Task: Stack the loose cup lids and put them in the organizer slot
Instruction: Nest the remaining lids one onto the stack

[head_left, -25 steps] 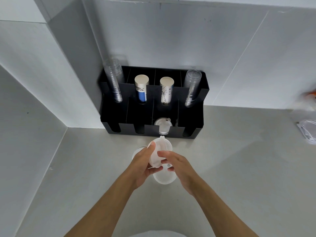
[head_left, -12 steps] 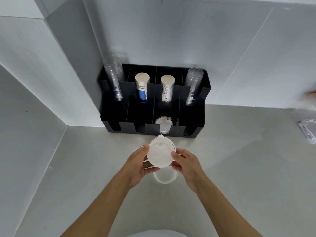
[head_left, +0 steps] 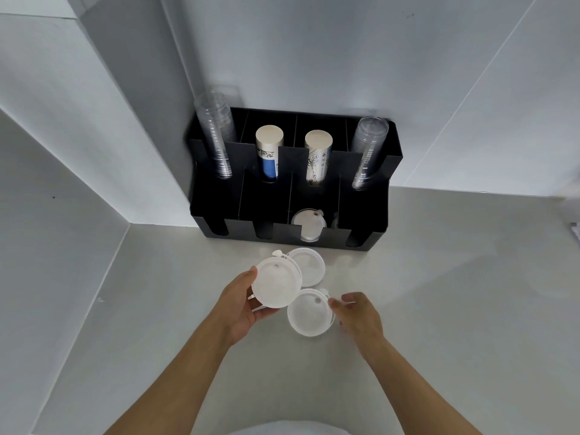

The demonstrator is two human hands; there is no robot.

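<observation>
Lid stack [head_left: 276, 285] in left hand [head_left: 241, 306], right hand [head_left: 361, 315] beside counter lid [head_left: 309, 313]

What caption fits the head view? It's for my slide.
Left hand holds stacked lids; right hand reaches for a loose lid near the organizer.

A white round lid stack [head_left: 275, 286] is tilted, raised off the bench. Two more lids lie flat near the bench's back edge: one [head_left: 309, 268] before the black organizer [head_left: 361, 211], another [head_left: 309, 313] nearer. Its third front slot holds lids [head_left: 307, 226].

Left hand [head_left: 243, 304] curled in a grip, right hand [head_left: 361, 318] loosely spread, fingers forward
</observation>
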